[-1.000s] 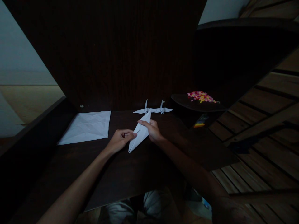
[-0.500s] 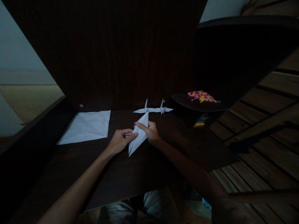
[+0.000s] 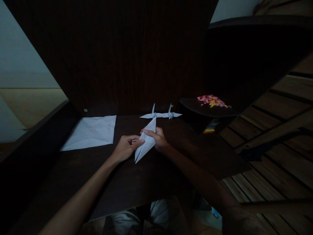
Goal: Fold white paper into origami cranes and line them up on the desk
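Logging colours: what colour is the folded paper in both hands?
The folded paper is white; head view.

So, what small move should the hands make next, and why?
Perhaps fold the lower left edge of the folded paper in toward its midline: the left hand touches that side, the right hand grips farther up, and the paper cranes beyond have slimmer points.

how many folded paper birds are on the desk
2. The left bird is just beyond the tip of the held paper; the right bird is beside it, nearer the curved shelf. No others show.
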Demonstrator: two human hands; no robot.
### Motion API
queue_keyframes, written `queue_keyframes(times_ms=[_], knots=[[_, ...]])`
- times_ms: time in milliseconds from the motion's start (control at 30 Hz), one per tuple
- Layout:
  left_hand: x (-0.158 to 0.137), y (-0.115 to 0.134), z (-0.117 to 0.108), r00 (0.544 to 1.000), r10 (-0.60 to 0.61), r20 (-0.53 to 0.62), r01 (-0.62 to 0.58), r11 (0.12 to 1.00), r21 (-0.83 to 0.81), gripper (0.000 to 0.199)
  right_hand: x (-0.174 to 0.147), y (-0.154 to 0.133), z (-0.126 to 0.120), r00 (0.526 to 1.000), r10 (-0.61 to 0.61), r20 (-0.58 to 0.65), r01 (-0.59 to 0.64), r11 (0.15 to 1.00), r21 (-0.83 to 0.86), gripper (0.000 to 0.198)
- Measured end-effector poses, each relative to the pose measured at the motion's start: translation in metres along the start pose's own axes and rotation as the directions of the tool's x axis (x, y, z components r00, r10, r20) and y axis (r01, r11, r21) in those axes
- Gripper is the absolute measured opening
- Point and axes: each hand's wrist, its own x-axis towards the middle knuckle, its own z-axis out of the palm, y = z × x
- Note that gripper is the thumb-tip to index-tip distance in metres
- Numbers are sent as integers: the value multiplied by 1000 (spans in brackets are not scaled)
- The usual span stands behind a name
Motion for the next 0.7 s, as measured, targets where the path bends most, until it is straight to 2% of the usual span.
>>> queue_keyframes(times_ms=[433,700], knots=[[0,-4,-1,1000,8,-8,-8,999,-32,36,1,-1,-2,1000,17,20,-18,1000,10,33],[-2,5,5,992,18,-126,-24,999,-44,39,2,4,-3,998,-50,46,53,997,-52,30]])
